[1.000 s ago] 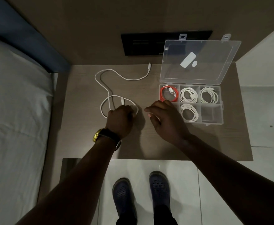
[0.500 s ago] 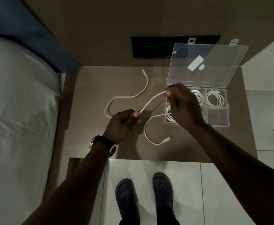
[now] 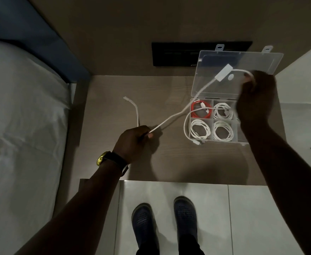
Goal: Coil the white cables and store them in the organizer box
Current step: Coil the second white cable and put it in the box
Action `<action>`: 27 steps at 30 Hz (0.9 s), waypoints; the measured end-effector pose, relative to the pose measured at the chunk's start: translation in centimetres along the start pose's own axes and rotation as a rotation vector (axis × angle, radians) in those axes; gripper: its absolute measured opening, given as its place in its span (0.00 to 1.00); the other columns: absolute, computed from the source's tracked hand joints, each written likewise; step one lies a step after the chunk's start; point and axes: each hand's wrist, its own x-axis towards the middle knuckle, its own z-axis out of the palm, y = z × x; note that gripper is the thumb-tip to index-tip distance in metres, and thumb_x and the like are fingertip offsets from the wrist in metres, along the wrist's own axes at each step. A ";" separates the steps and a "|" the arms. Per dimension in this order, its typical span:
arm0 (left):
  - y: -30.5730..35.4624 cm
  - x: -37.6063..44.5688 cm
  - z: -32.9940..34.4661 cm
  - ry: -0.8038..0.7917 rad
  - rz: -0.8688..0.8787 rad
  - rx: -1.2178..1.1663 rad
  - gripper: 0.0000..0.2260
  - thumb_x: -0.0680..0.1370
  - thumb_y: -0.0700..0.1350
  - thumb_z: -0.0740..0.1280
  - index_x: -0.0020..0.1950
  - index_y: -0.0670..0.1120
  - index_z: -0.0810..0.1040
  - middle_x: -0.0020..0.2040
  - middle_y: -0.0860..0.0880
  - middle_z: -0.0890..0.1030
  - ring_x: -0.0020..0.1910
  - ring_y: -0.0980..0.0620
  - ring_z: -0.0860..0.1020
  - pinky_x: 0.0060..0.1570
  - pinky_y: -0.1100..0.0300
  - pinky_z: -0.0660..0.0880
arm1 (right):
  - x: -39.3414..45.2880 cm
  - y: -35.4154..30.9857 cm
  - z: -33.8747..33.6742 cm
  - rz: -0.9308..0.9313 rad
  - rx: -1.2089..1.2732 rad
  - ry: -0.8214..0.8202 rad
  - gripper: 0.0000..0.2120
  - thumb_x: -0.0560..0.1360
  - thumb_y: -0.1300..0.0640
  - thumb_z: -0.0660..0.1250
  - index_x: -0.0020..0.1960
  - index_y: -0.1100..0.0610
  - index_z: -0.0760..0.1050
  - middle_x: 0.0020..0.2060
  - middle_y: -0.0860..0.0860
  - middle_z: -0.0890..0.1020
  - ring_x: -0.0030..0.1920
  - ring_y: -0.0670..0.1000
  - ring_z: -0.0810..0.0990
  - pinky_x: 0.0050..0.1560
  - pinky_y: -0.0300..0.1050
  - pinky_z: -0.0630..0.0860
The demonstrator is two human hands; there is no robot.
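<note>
A loose white cable [image 3: 171, 118] stretches across the wooden table [image 3: 114, 89] between both hands. My left hand [image 3: 132, 140] pinches it near the table's middle, and a short end [image 3: 132, 105] curls away behind that hand. My right hand [image 3: 256, 100] holds the cable raised over the clear organizer box [image 3: 224, 141], in front of its open lid [image 3: 243, 59]. A slack loop [image 3: 187, 126] hangs down to the box's front left corner. Inside lie a coiled red cable [image 3: 200, 112] and three coiled white cables [image 3: 200, 129]; my right hand hides the right compartments.
A bed with a white sheet [image 3: 22, 126] and blue headboard [image 3: 31, 34] lies at the left. A black panel [image 3: 178, 54] sits on the wall behind the table. My feet in dark shoes [image 3: 164, 221] stand on the tiled floor below the table's front edge.
My right hand has pulled the cable up and to the right, over the box. The loose length on the table has shortened and its free end now hangs at the box front.
</note>
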 end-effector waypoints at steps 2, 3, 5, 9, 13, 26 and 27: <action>1.6 0.3 -0.5 -0.015 0.105 0.039 0.08 0.80 0.48 0.63 0.44 0.48 0.78 0.36 0.55 0.75 0.36 0.51 0.75 0.37 0.57 0.68 | -2.7 -2.0 0.7 -0.364 -0.181 -0.205 0.27 0.74 0.65 0.59 0.73 0.64 0.66 0.71 0.65 0.69 0.73 0.62 0.65 0.73 0.52 0.62; 2.6 0.5 -0.7 -0.015 0.160 0.029 0.08 0.80 0.48 0.63 0.45 0.47 0.78 0.35 0.55 0.74 0.36 0.52 0.74 0.36 0.57 0.69 | -4.3 -3.3 1.1 -0.537 -0.152 -0.312 0.30 0.72 0.66 0.59 0.75 0.63 0.64 0.73 0.65 0.66 0.75 0.63 0.61 0.75 0.57 0.60; 4.4 0.7 -1.5 0.018 0.213 -0.063 0.07 0.80 0.48 0.64 0.46 0.48 0.79 0.35 0.58 0.75 0.35 0.57 0.74 0.36 0.59 0.70 | -7.5 -5.6 2.1 -0.805 -0.051 -0.617 0.30 0.73 0.66 0.61 0.76 0.61 0.63 0.74 0.62 0.67 0.75 0.63 0.63 0.71 0.64 0.63; 5.3 0.5 -3.5 0.078 0.072 -0.367 0.06 0.78 0.47 0.66 0.43 0.47 0.80 0.34 0.56 0.79 0.32 0.57 0.75 0.35 0.57 0.72 | -8.7 -7.0 2.4 -0.731 0.019 -0.911 0.19 0.80 0.54 0.62 0.71 0.54 0.71 0.56 0.55 0.82 0.53 0.55 0.81 0.51 0.54 0.77; 3.5 -1.6 -3.9 0.016 -0.150 -0.564 0.10 0.79 0.44 0.67 0.44 0.37 0.78 0.31 0.41 0.71 0.29 0.46 0.68 0.31 0.54 0.68 | -3.4 -6.5 0.9 -0.499 0.214 -0.618 0.11 0.80 0.54 0.63 0.48 0.59 0.81 0.36 0.50 0.81 0.37 0.46 0.79 0.42 0.50 0.74; 4.5 -3.9 -2.8 -0.500 -0.322 -0.709 0.09 0.79 0.41 0.63 0.48 0.37 0.81 0.32 0.49 0.81 0.32 0.54 0.78 0.36 0.69 0.71 | -3.5 -3.4 2.7 -0.140 0.198 -0.215 0.05 0.77 0.53 0.65 0.49 0.54 0.76 0.40 0.48 0.82 0.39 0.51 0.80 0.42 0.47 0.74; 4.8 -3.9 -3.0 -0.542 -0.299 -0.698 0.09 0.79 0.42 0.64 0.46 0.39 0.82 0.31 0.48 0.79 0.31 0.54 0.76 0.36 0.69 0.70 | -3.4 -2.9 2.8 -0.112 0.193 -0.191 0.06 0.77 0.53 0.65 0.49 0.55 0.76 0.42 0.50 0.82 0.42 0.53 0.80 0.44 0.49 0.75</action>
